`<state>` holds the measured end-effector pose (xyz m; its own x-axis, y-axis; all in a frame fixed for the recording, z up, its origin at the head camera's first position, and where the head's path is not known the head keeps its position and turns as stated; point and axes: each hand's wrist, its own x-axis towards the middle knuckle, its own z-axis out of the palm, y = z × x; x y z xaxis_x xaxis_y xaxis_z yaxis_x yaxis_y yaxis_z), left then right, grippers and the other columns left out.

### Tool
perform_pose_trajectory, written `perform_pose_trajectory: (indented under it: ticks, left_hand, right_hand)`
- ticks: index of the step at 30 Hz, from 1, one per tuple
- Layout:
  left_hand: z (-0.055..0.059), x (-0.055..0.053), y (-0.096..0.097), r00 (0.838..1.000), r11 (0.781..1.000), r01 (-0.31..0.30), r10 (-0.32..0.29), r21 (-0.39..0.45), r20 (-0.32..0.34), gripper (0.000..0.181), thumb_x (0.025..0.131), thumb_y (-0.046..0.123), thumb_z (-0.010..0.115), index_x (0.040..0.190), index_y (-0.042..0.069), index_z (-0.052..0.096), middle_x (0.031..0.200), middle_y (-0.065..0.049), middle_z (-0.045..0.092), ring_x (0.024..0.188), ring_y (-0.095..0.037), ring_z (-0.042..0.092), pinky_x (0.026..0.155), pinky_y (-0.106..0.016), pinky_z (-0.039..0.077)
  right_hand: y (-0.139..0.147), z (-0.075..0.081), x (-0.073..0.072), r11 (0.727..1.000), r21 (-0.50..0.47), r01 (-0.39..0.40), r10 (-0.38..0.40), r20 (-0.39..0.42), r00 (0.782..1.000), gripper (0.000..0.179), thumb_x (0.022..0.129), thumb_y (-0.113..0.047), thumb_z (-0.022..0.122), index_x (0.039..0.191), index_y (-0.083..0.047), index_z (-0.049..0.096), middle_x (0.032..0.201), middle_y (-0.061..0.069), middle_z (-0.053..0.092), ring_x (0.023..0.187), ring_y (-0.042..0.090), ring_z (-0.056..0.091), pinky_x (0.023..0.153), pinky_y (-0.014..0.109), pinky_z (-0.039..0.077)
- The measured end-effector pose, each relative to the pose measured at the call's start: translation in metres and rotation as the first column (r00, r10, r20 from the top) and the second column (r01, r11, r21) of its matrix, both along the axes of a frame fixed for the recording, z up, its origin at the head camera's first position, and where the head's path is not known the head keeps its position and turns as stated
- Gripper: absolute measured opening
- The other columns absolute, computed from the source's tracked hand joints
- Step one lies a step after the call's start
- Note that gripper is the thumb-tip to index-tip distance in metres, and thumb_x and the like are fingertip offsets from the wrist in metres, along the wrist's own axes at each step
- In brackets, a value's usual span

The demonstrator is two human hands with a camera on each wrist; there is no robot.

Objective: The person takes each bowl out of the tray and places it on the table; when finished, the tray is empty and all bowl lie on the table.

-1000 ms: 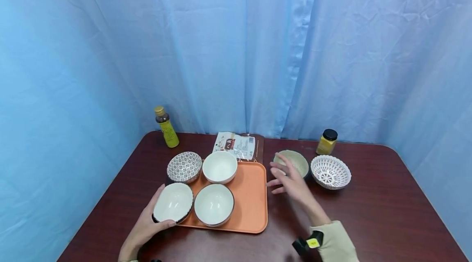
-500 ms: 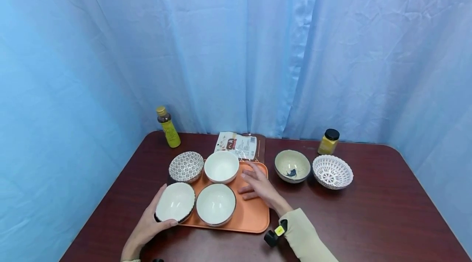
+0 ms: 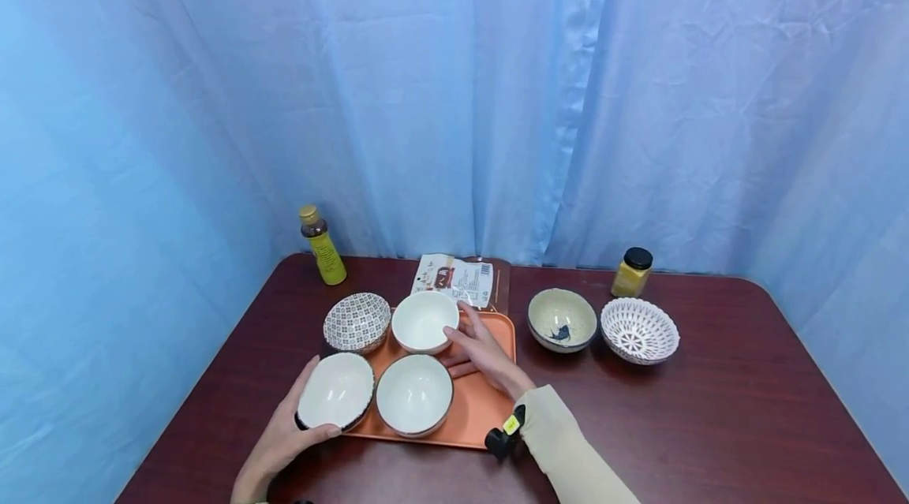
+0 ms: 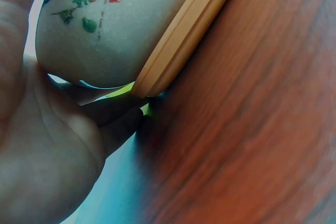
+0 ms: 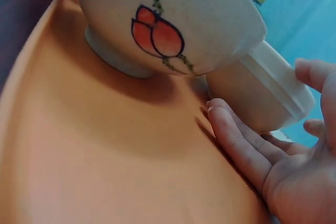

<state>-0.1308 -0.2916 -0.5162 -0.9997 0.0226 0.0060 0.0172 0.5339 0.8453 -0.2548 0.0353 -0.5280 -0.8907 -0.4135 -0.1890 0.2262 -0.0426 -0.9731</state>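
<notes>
At the tray's front left corner my left hand (image 3: 284,425) grips a dark-rimmed white bowl (image 3: 336,390), thumb along its near side and fingers round its left. Red and green flowers decorate this bowl's outside in the left wrist view. My right hand (image 3: 483,352) reaches over the orange tray (image 3: 483,409) to a plain white bowl (image 3: 424,321) at the back. Its thumb is at that bowl's rim, and the other fingers stretch out beside it; firm contact is unclear. A brown-rimmed bowl (image 3: 415,395) with a painted pink bud (image 5: 157,32) stands in front.
A patterned bowl (image 3: 357,322) sits at the tray's back left. Two more bowls, one beige (image 3: 561,319) and one white lattice-patterned (image 3: 639,330), stand right of the tray. Behind are a yellow-green bottle (image 3: 327,255), a food packet (image 3: 461,279) and a black-lidded jar (image 3: 631,274).
My right hand has moved left from beside the beige bowl, across the tray, to the plain white bowl. The left hand has kept its grip in place.
</notes>
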Motion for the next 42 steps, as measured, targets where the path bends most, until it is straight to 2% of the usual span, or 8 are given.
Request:
perform_pose_trajectory:
  ticks: [2, 5, 10, 16, 22, 28, 38, 42]
  left_hand:
    - [-0.001, 0.000, 0.000, 1.000, 1.000, -0.003, 0.003, -0.013, -0.006, 0.110, 0.075, 0.016, 0.085, 0.162, 0.012, 0.018, 0.166, -0.016, 0.026, 0.143, -0.019, 0.034, 0.108, -0.045, 0.036]
    - [-0.002, 0.001, 0.000, 1.000, 1.000, -0.005, 0.005, -0.023, -0.007, 0.110, 0.075, 0.016, 0.085, 0.162, 0.014, 0.018, 0.166, -0.014, 0.026, 0.142, -0.016, 0.034, 0.106, -0.039, 0.037]
    - [0.001, 0.000, 0.001, 1.000, 1.000, 0.003, -0.003, -0.002, -0.012, 0.110, 0.075, 0.015, 0.085, 0.162, 0.011, 0.017, 0.166, -0.017, 0.025, 0.143, -0.033, 0.032, 0.107, -0.051, 0.036]
    - [0.001, 0.000, 0.001, 1.000, 1.000, -0.006, 0.005, -0.030, -0.010, 0.110, 0.075, 0.016, 0.085, 0.162, 0.011, 0.017, 0.165, -0.017, 0.027, 0.141, -0.028, 0.035, 0.106, -0.047, 0.038]
    - [0.001, 0.001, 0.002, 1.000, 1.000, 0.001, -0.001, -0.018, -0.009, 0.110, 0.075, 0.015, 0.085, 0.162, 0.010, 0.017, 0.165, -0.018, 0.026, 0.142, -0.031, 0.034, 0.107, -0.054, 0.036]
    - [0.002, 0.001, 0.001, 1.000, 1.000, 0.008, -0.008, 0.010, -0.003, 0.111, 0.075, 0.014, 0.084, 0.162, 0.011, 0.015, 0.166, -0.020, 0.023, 0.142, -0.039, 0.030, 0.108, -0.060, 0.033]
    - [0.000, 0.002, 0.001, 1.000, 1.000, -0.010, 0.010, -0.020, 0.008, 0.111, 0.075, 0.019, 0.085, 0.162, 0.012, 0.016, 0.166, -0.016, 0.025, 0.141, -0.021, 0.033, 0.108, -0.053, 0.035]
    - [0.001, 0.002, 0.001, 1.000, 1.000, -0.008, 0.008, -0.024, 0.001, 0.111, 0.075, 0.018, 0.085, 0.162, 0.012, 0.016, 0.166, -0.016, 0.025, 0.141, -0.017, 0.033, 0.107, -0.050, 0.036]
  right_hand:
    - [-0.003, 0.000, -0.001, 1.000, 0.008, 0.001, -0.001, -0.005, 1.000, 0.080, 0.101, -0.039, 0.057, 0.162, -0.030, 0.007, 0.162, 0.026, 0.028, 0.075, 0.015, 0.072, 0.061, 0.032, 0.059]
    - [-0.006, -0.002, -0.003, 1.000, 0.008, 0.000, 0.000, -0.009, 1.000, 0.080, 0.102, -0.036, 0.057, 0.163, -0.032, 0.006, 0.160, 0.028, 0.030, 0.074, 0.015, 0.072, 0.060, 0.030, 0.058]
    - [-0.009, -0.002, -0.004, 0.999, -0.032, -0.003, 0.002, -0.017, 1.000, 0.078, 0.103, -0.029, 0.055, 0.163, -0.031, 0.006, 0.153, 0.029, 0.040, 0.074, 0.014, 0.071, 0.065, 0.029, 0.059]
    - [-0.012, 0.002, -0.004, 0.996, -0.084, 0.022, -0.023, -0.010, 1.000, 0.075, 0.104, -0.018, 0.053, 0.163, -0.029, 0.008, 0.145, 0.032, 0.045, 0.073, 0.014, 0.070, 0.070, 0.032, 0.060]
    - [-0.013, 0.005, -0.002, 0.992, -0.088, 0.093, -0.093, 0.005, 0.996, 0.073, 0.102, -0.012, 0.051, 0.162, -0.029, 0.014, 0.140, 0.031, 0.047, 0.068, 0.016, 0.070, 0.066, 0.033, 0.060]
    - [-0.007, 0.012, 0.000, 0.983, -0.092, 0.159, -0.158, 0.020, 0.987, 0.073, 0.101, -0.009, 0.052, 0.162, -0.029, 0.017, 0.148, 0.033, 0.043, 0.064, 0.018, 0.070, 0.066, 0.035, 0.061]
    - [0.020, 0.038, 0.010, 0.959, -0.153, 0.239, -0.240, 0.015, 0.971, 0.073, 0.098, -0.004, 0.051, 0.161, -0.027, 0.020, 0.148, 0.036, 0.034, 0.074, 0.029, 0.074, 0.069, 0.042, 0.061]
    - [0.037, 0.046, 0.014, 0.950, -0.184, 0.252, -0.259, -0.014, 0.966, 0.074, 0.098, -0.002, 0.049, 0.162, -0.023, 0.017, 0.151, 0.039, 0.029, 0.074, 0.026, 0.074, 0.068, 0.040, 0.061]
